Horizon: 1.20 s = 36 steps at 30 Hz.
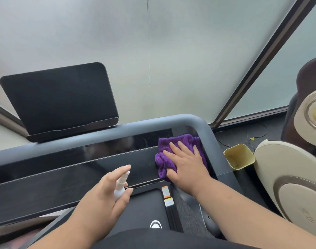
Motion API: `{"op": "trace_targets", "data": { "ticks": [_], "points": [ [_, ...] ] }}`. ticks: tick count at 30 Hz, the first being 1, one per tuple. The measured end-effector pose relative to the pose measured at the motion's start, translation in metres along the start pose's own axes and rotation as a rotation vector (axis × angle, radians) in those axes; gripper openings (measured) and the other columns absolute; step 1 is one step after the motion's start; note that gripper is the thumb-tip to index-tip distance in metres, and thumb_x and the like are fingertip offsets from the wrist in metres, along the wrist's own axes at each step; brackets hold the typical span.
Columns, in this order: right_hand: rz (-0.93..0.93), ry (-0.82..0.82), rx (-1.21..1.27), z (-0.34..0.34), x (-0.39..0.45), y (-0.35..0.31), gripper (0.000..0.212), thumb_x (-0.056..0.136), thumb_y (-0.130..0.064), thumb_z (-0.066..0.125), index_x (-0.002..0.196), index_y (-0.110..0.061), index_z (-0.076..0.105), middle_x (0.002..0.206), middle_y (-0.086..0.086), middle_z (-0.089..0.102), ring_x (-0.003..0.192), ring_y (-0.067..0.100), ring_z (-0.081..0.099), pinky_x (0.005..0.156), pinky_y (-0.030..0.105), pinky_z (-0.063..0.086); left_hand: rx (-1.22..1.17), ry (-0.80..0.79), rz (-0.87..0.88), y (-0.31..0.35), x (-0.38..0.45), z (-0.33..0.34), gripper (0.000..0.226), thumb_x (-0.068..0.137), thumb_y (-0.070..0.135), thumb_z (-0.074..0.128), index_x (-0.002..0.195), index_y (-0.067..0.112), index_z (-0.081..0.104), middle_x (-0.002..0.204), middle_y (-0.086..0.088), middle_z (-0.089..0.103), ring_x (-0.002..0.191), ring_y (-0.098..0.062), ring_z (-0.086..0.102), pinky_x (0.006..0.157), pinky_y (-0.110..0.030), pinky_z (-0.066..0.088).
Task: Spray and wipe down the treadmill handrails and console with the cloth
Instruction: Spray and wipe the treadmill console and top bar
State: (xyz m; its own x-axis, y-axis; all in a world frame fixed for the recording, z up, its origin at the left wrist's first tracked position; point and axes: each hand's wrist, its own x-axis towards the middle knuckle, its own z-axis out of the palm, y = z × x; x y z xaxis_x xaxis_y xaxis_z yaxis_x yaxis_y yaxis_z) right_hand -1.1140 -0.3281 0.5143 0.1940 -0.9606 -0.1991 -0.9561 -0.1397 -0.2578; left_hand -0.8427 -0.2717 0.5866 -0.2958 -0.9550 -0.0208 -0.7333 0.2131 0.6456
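The right hand [187, 163] lies flat with straight fingers on the purple cloth [173, 155], pressing it on the right end of the dark glossy console [81, 169] of the treadmill, just beside the grey handrail [195, 121] corner. The left hand [107, 193] holds a small white spray bottle [121, 184] with curled fingers, the forefinger on its top, above the console's near edge. A black screen [60, 97] stands tilted behind the console on the left.
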Motion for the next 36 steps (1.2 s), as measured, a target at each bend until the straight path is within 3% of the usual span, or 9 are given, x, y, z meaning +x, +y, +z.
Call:
{"op": "trace_targets", "data": {
  "ticks": [4,7,13,17,21,24,29,33,36],
  "points": [
    [-0.172,-0.048,0.014,0.008,0.008,-0.029,0.072,0.079,-0.055,0.029,0.150,-0.043,0.032,0.165,-0.009,0.016,0.153,0.018,0.005,0.119,0.056,-0.005,0.005,0.014,-0.028,-0.005,-0.006,-0.003,0.084,0.084,0.022,0.074,0.128,0.074,0.024,0.106,0.036,0.056,0.084,0.014,0.057,0.065,-0.018,0.046],
    [-0.260,-0.088,0.016,0.009,0.012,-0.036,0.073,0.078,-0.057,0.029,0.150,-0.044,0.032,0.165,-0.011,0.016,0.153,0.017,0.006,0.120,0.056,-0.004,0.012,0.011,-0.014,-0.001,-0.008,-0.003,0.084,0.083,0.022,0.075,0.129,0.071,0.026,0.109,0.037,0.055,0.086,0.017,0.057,0.064,-0.014,0.043],
    [-0.117,-0.036,-0.024,-0.009,0.002,0.018,0.072,0.079,-0.058,0.029,0.150,-0.050,0.028,0.164,-0.017,0.014,0.153,0.011,0.002,0.120,0.057,-0.003,0.042,0.042,0.012,0.001,-0.007,-0.005,0.075,0.084,0.032,0.069,0.133,0.068,0.024,0.113,0.034,0.050,0.087,0.013,0.057,0.065,-0.012,0.042],
    [-0.079,-0.053,-0.060,-0.008,0.003,0.011,0.074,0.080,-0.060,0.023,0.152,-0.047,0.023,0.166,-0.014,0.006,0.153,0.014,-0.004,0.119,0.059,-0.004,0.029,0.058,-0.029,-0.007,-0.012,-0.007,0.078,0.087,0.026,0.070,0.131,0.070,0.024,0.108,0.033,0.051,0.084,0.006,0.057,0.068,-0.014,0.041],
    [-0.064,-0.035,-0.094,0.005,0.006,-0.011,0.077,0.081,-0.067,0.019,0.154,-0.043,0.015,0.167,-0.006,0.002,0.153,0.021,-0.006,0.119,0.061,-0.004,0.049,0.073,-0.086,-0.013,-0.027,-0.014,0.074,0.087,0.025,0.069,0.133,0.065,0.026,0.109,0.040,0.050,0.087,0.014,0.055,0.066,-0.005,0.039],
    [-0.123,-0.047,-0.105,0.015,0.011,-0.043,0.082,0.082,-0.076,0.017,0.156,-0.040,0.010,0.167,-0.002,-0.002,0.153,0.024,-0.009,0.118,0.062,-0.005,0.035,0.104,-0.153,-0.027,-0.042,-0.017,0.076,0.087,0.023,0.069,0.133,0.066,0.025,0.107,0.038,0.053,0.090,0.011,0.056,0.070,-0.003,0.040],
    [-0.266,-0.117,-0.162,0.032,0.021,-0.105,0.120,0.063,-0.099,0.022,0.158,-0.029,0.001,0.166,0.007,-0.009,0.151,0.032,-0.015,0.113,0.067,-0.010,0.000,0.141,-0.220,-0.044,-0.062,-0.025,0.071,0.090,0.026,0.068,0.136,0.062,0.027,0.108,0.035,0.052,0.085,0.008,0.058,0.077,-0.002,0.038],
    [-0.411,-0.161,-0.218,0.043,0.035,-0.154,0.117,0.071,-0.082,0.051,0.156,-0.023,-0.004,0.166,0.013,-0.007,0.151,0.038,-0.011,0.112,0.068,-0.008,0.005,0.177,-0.262,-0.055,-0.075,-0.034,0.072,0.088,0.027,0.068,0.136,0.061,0.027,0.112,0.039,0.049,0.090,0.012,0.055,0.080,-0.001,0.036],
    [-0.508,-0.161,-0.206,0.046,0.040,-0.178,0.101,0.083,-0.076,0.046,0.157,-0.023,0.002,0.167,0.011,-0.002,0.152,0.035,-0.007,0.115,0.065,-0.005,0.013,0.197,-0.274,-0.058,-0.080,-0.038,0.069,0.088,0.034,0.065,0.136,0.063,0.025,0.112,0.043,0.046,0.089,0.015,0.053,0.080,-0.001,0.036]
  ]
}}
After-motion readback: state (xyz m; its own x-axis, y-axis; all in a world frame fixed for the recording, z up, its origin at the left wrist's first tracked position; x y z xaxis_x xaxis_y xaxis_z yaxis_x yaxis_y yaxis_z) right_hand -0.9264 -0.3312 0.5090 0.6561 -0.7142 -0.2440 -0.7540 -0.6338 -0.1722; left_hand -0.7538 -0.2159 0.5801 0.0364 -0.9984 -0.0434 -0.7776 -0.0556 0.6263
